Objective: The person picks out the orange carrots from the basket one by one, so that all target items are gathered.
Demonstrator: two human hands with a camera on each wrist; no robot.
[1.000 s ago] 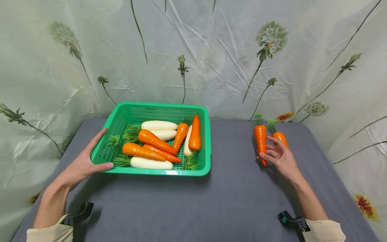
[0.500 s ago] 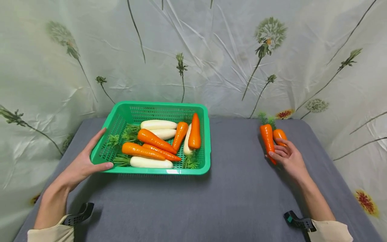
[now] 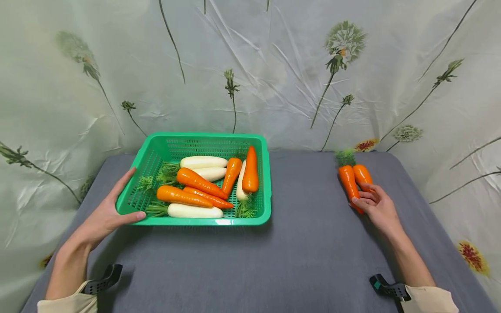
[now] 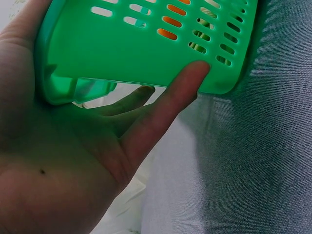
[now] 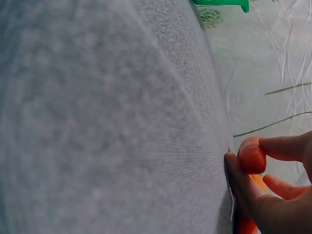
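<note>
In the head view my left hand [image 3: 107,213] grips the left end of a green plastic basket [image 3: 268,182], thumb on the front rim and fingers along the left side. The left wrist view shows fingers against the basket's slotted wall [image 4: 122,48]. At the right of the table my right hand [image 3: 377,211] pinches an orange carrot [image 3: 348,180] near its lower tip, between thumb and fingers. A second carrot [image 3: 362,174] lies right beside it, its lower end behind the fingers. The right wrist view shows the pinched carrot's tip [image 5: 252,155] between the fingertips.
Several orange carrots [image 3: 199,182] and white radishes [image 3: 203,162] with green tops lie in the basket. A grey cloth [image 3: 305,248] covers the table. Behind it hangs a pale curtain [image 3: 274,65] printed with dandelions, close to the table's back edge.
My right hand has shifted a little to the right with its carrot, which has come up beside the second carrot and tilted. The left hand has stayed on the basket.
</note>
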